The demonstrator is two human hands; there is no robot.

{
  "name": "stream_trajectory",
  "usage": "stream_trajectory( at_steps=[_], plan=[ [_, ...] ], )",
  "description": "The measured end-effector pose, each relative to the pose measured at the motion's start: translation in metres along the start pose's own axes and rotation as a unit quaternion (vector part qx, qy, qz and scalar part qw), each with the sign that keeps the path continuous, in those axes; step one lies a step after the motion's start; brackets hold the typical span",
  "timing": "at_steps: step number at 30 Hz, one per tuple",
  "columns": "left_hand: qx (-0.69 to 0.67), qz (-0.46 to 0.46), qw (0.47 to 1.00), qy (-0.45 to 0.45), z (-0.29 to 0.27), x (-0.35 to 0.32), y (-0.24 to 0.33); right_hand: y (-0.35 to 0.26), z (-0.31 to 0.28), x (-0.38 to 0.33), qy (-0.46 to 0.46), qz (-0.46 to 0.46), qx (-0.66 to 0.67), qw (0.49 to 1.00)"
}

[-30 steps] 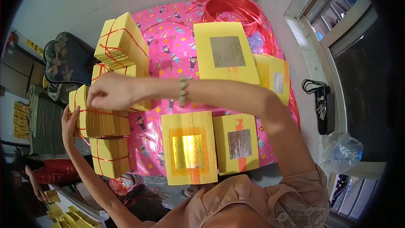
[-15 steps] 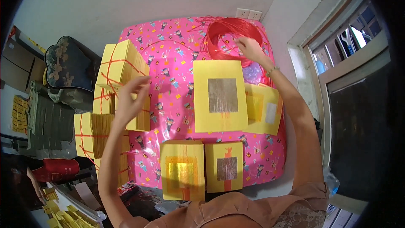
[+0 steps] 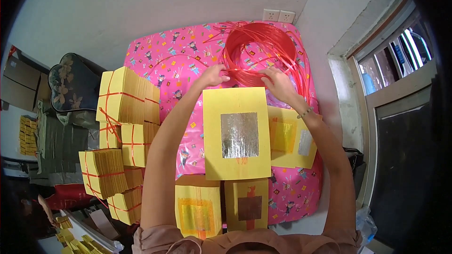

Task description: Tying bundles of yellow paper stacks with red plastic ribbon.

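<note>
Both hands are up toward the far right corner of the bench point(image 3: 192, 61), at the near side of a red coil point(image 3: 287, 42). The left hand point(image 3: 215, 76) has its fingers bent in close to the thumb. The right hand point(image 3: 278, 85), a bracelet point(image 3: 305, 113) on its wrist, has thumb and fingers drawn nearly together. A red strip point(image 3: 245, 71) runs from one hand to the other, and both look to have it pinched (one strand or several, I can't tell from here). The coil lies in that far right corner, its loose ends straggling over the top and down the bench's right edge.

Just this side of the hands is the silver stack point(image 3: 240, 146), yellow paper with a shiny square on top. It partly covers my view of the side stack point(image 3: 282, 136), near the right edge. Two more sit side by side at the near edge: the gold stack point(image 3: 195, 216) on the left, the dark stack point(image 3: 249, 207) on the right, both in shade.

Down the left edge stand bundles point(image 3: 110, 95) of yellow paper tied crosswise in red, some on top of others. Beyond that edge is a chair point(image 3: 73, 82) with a flowered back (rather a handsome one). There are sockets point(image 3: 278, 16) on the wall past the far edge, and a door point(image 3: 400, 141) off to the right.
</note>
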State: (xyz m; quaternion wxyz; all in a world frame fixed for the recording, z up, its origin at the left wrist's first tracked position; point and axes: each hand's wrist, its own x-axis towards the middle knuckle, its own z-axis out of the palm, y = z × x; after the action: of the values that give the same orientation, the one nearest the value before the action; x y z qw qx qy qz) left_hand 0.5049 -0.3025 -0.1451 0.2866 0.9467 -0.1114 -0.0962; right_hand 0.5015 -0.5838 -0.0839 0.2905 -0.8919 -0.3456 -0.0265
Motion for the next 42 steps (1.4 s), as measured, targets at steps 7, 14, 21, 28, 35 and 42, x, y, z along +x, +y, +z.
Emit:
stream_trajectory(
  at_steps=[7,14,21,28,35,42],
  plan=[
    [-0.206,-0.002,0.972,0.112,-0.117,-0.015,0.094,-0.017,-0.036,0.008,0.109,0.093,0.200,0.969],
    [-0.544,0.333,0.766,-0.079,-0.281,-0.145,0.226,-0.171,-0.069,0.028,0.172,-0.096,0.453,0.870],
    [-0.505,0.307,0.791,0.161,-0.352,-0.345,0.258,-0.347,-0.108,-0.066,-0.118,-0.250,0.514,0.812],
    [-0.519,0.239,0.761,0.308,-0.361,-0.607,0.145,-0.336,-0.108,-0.179,-0.024,-0.267,0.441,0.857],
    [-0.616,0.227,0.653,0.376,-0.201,-0.723,0.133,-0.311,-0.109,-0.306,0.067,-0.065,0.210,0.973],
    [-0.717,0.200,0.532,0.403,-0.068,-0.823,0.064,-0.266,-0.066,-0.421,0.023,0.032,0.187,0.982]
  ],
)
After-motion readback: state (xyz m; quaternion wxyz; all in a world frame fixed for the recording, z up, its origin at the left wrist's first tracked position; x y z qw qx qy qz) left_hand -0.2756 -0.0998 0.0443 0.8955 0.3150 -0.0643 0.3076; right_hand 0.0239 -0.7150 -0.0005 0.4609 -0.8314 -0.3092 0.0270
